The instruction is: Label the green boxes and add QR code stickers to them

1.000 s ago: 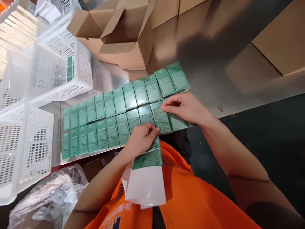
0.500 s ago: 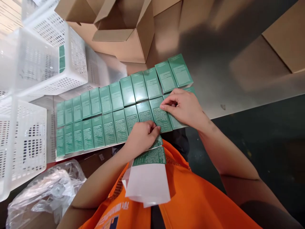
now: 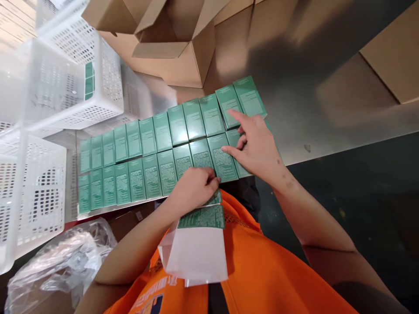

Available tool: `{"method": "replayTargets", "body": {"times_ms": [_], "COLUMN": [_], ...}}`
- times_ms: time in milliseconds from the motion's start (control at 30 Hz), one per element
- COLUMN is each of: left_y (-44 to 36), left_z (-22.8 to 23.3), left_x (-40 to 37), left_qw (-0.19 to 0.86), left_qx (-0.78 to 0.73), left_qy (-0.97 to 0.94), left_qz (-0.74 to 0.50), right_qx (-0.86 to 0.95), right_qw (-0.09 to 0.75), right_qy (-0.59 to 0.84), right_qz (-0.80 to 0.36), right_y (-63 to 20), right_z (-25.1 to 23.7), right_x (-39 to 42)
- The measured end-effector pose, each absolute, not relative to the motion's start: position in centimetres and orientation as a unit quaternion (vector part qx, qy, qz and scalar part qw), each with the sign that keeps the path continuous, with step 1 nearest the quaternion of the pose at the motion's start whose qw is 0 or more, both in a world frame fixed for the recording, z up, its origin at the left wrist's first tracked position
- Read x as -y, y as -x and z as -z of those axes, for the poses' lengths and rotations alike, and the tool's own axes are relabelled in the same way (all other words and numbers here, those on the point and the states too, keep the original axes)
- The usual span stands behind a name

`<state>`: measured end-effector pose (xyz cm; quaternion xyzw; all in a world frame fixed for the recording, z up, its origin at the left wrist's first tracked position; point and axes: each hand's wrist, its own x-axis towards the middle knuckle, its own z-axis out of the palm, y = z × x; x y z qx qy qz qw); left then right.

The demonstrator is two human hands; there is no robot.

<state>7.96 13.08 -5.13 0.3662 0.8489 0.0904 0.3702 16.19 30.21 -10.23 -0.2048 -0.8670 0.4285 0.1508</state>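
Two rows of small green cartons (image 3: 178, 125) stand side by side along the metal table. My left hand (image 3: 194, 187) is closed at the near row's front edge, fingers curled, thumb against the bent index. Under it hangs a green-and-white piece (image 3: 199, 253), printed green at the top and white below with clear film edges; its upper end disappears beneath my fingers, and its exact kind is unclear. Over the right end of the rows is my right hand (image 3: 253, 141), open, with index finger and thumb spread apart. Its index tip is over a far-row carton, the thumb over a near-row one.
White perforated baskets (image 3: 108, 83) stand at the left, one with green cartons inside. An open cardboard box (image 3: 170, 65) is behind the rows. More cardboard (image 3: 393, 52) lies at the far right. Clear plastic wrap (image 3: 65, 261) bunches at lower left, below the table edge.
My right hand has gone from a pinch to spread fingers, its index now extended toward the far row. My left hand stays curled in nearly the same place; the hanging piece has shifted slightly left.
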Motion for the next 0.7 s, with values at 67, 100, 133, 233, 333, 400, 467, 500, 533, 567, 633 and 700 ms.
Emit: {"method": "replayTargets", "body": {"times_ms": [67,100,133,233,333,400,467,500,533,567,633,700], "left_y": [-7.5,-7.2,-6.8,-5.6,-5.0,-5.0,-5.3,-5.4,-5.6,-5.7,-5.8,-5.7], "left_z": [4.7,4.4,4.0,3.2,2.9,3.0,3.2,3.3,3.3,3.3,3.2,3.2], "left_x": [-11.9,-11.2,-10.6,-9.3,-9.4,-10.0,-10.8,-11.2,-11.5,-11.7,-12.0,-12.1], "left_qw": [0.346,0.326,0.299,0.209,0.104,0.028,-0.030,-0.046,-0.053,-0.054,-0.046,-0.034], "left_qx": [-0.866,-0.879,-0.892,-0.920,-0.931,-0.928,-0.920,-0.917,-0.915,-0.916,-0.922,-0.930], "left_qy": [-0.335,-0.310,-0.281,-0.204,-0.188,-0.202,-0.217,-0.223,-0.227,-0.230,-0.231,-0.226], "left_qz": [-0.133,-0.160,-0.190,-0.260,-0.294,-0.311,-0.325,-0.329,-0.329,-0.325,-0.306,-0.286], "right_qx": [0.880,0.891,0.903,0.921,0.892,0.851,0.826,0.825,0.827,0.830,0.835,0.847], "right_qw": [0.127,0.114,0.099,0.064,0.089,0.145,0.192,0.209,0.227,0.251,0.319,0.390], "right_qy": [0.175,0.142,0.103,0.006,0.010,0.050,0.089,0.103,0.115,0.126,0.140,0.127], "right_qz": [-0.423,-0.416,-0.405,-0.384,-0.442,-0.501,-0.522,-0.515,-0.501,-0.481,-0.425,-0.338], "right_y": [-16.7,-17.1,-17.6,-19.2,-20.4,-20.7,-20.6,-20.3,-20.0,-19.7,-19.2,-19.0], "right_z": [10.1,10.0,9.9,9.4,8.3,7.2,6.4,6.1,6.0,6.1,6.7,7.4], "right_x": [-30.0,-29.9,-29.8,-29.5,-28.7,-27.8,-26.5,-25.7,-25.0,-24.4,-23.4,-22.7]}}
